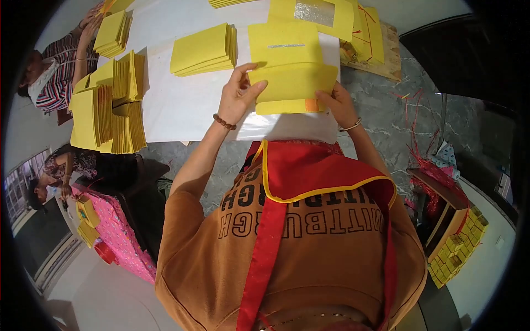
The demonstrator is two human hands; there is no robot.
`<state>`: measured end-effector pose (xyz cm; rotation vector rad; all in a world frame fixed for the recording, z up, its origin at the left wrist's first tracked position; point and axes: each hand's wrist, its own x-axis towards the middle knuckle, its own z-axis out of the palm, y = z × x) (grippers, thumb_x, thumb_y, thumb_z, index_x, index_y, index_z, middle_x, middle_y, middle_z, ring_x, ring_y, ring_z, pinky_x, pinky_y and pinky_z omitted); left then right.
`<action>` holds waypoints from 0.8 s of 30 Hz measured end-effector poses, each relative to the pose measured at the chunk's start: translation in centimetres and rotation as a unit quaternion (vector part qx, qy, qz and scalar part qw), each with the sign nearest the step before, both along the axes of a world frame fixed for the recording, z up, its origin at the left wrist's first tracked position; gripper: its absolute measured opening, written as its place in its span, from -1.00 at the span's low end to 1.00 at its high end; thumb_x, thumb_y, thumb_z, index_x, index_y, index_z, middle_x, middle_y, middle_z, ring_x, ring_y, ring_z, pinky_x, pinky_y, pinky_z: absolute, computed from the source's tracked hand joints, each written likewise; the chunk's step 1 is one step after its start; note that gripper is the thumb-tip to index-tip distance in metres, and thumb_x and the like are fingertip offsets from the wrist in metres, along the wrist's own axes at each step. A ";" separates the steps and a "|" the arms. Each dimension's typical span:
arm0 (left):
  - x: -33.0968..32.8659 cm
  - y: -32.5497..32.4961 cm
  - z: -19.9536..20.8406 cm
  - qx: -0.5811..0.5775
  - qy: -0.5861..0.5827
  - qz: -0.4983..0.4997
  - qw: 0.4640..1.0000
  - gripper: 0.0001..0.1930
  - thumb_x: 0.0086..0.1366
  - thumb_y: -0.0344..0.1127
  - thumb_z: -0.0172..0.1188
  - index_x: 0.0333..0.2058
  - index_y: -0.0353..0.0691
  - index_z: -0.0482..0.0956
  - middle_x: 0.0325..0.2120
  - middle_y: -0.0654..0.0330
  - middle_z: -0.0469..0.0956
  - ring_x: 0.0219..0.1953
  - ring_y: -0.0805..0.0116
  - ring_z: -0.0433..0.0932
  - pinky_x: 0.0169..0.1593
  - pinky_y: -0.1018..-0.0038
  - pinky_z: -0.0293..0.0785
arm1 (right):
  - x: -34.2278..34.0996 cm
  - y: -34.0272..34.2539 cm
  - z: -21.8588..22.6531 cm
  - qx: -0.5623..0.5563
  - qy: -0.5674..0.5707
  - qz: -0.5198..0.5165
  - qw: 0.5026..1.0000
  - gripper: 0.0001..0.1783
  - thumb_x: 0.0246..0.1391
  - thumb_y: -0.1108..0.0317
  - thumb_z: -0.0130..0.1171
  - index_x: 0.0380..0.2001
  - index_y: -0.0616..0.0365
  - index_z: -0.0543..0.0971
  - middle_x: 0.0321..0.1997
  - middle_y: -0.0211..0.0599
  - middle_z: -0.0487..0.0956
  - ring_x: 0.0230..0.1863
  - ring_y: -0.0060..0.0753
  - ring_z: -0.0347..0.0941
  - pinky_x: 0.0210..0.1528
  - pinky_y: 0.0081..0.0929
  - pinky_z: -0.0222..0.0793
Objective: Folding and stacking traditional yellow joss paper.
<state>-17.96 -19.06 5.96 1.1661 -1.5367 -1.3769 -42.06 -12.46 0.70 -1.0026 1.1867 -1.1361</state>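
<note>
Both my hands hold a yellow folded paper point(292, 83) above the near edge of the table. My left hand point(237, 96) pinches its left side, with the thumb on the near face and the fingers curled behind. My right hand point(340, 105) grips the lower right corner, thumb in front, beside a small orange patch. Along the paper's lower edge runs a narrow folded yellow strip. Just beyond it lies another yellow sheet point(284, 36) with a thin silvery line, its near part hidden by the held paper.
A stack of yellow folded papers point(200, 48) lies left of centre on the white-covered table point(165, 113). More yellow bundles point(91, 118) crowd the left edge. At the far right, a yellow sheet with a silvery panel point(337, 14) overlaps others. Two other people sit along the left.
</note>
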 end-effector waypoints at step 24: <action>1.2 0.0 0.4 0.187 -0.043 -0.207 0.959 -0.81 0.17 -0.32 0.09 -0.38 -0.35 0.57 -0.58 0.38 0.48 -0.50 0.69 0.35 -0.40 0.69 0.30 | -1.6 1.5 -0.9 -0.037 0.115 0.077 0.990 -0.73 -0.11 0.49 0.17 -0.25 0.21 0.48 -0.32 -0.43 0.51 -0.27 -0.62 0.37 -0.15 -0.63 0.26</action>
